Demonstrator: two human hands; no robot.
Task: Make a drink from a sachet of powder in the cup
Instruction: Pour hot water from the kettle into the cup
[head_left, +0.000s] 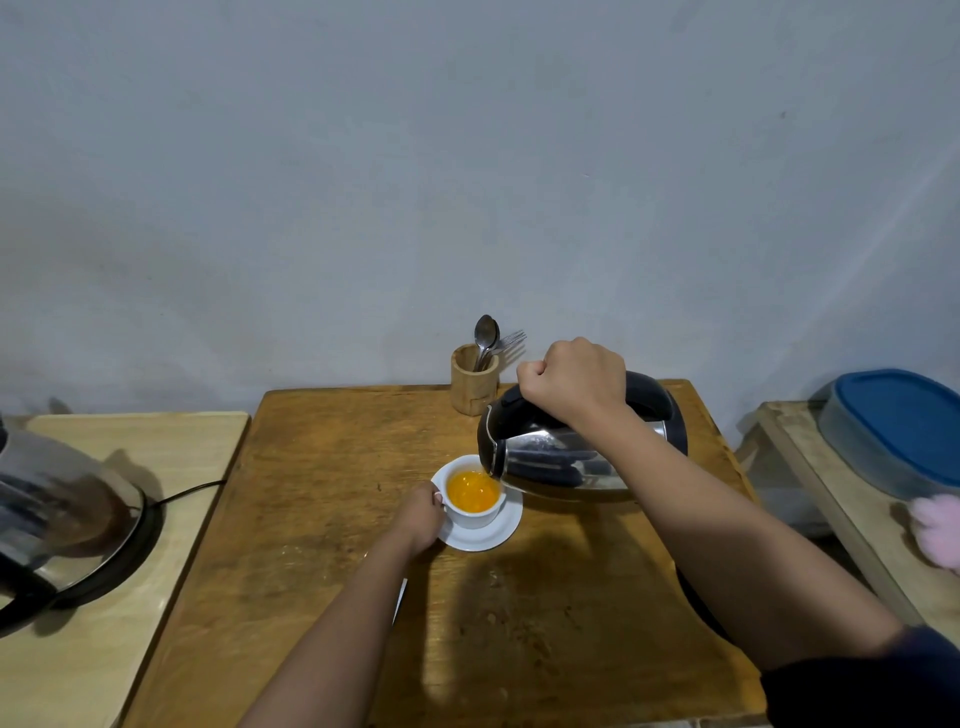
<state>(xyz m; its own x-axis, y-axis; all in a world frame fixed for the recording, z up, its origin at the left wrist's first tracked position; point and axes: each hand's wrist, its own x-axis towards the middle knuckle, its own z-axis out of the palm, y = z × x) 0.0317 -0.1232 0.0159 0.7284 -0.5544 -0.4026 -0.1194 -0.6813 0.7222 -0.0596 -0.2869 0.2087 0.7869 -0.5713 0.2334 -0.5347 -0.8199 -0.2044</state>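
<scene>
A white cup (475, 515) stands on a white saucer (493, 535) in the middle of the brown wooden table (322, 467). Orange liquid (472, 491) fills much of the cup. My left hand (420, 514) grips the cup's left side at the handle. My right hand (574, 382) is closed on the black handle of a steel kettle (561, 457), which is tilted left with its spout over the cup's right rim. A white flat piece (399, 603), perhaps the sachet, peeks out under my left forearm.
A wooden holder (474, 387) with spoons and a fork stands at the table's back edge. A second steel kettle (62, 514) sits on a lighter table at left with its cord. A blue-lidded container (893, 431) and a pink object (937, 530) lie at right.
</scene>
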